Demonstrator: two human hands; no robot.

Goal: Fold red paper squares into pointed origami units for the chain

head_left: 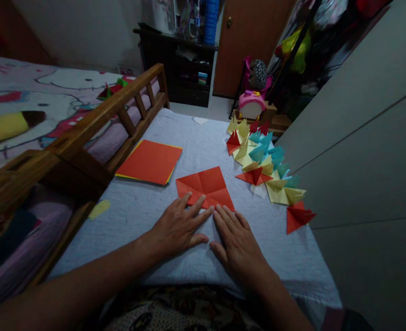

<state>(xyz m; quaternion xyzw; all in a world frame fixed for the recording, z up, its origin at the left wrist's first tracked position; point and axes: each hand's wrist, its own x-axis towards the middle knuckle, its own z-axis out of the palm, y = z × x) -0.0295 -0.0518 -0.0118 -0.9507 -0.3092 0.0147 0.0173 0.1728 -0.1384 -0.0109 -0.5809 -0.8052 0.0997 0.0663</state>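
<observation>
Left hand [180, 225] and right hand [237, 241] are laid flat, nearly touching, on the near edge of a creased red sheet [204, 184] on the desk [127, 211]; nothing is gripped. Pressure is presumably applied to sharpen a fold. Stack [151, 161] is placed left, likely for reach; folded pieces [258, 154] are ranked right, likely for clearance.

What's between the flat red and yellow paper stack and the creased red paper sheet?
Head view: just a narrow bare strip of pale blue cloth separates the stack from the sheet.
</observation>
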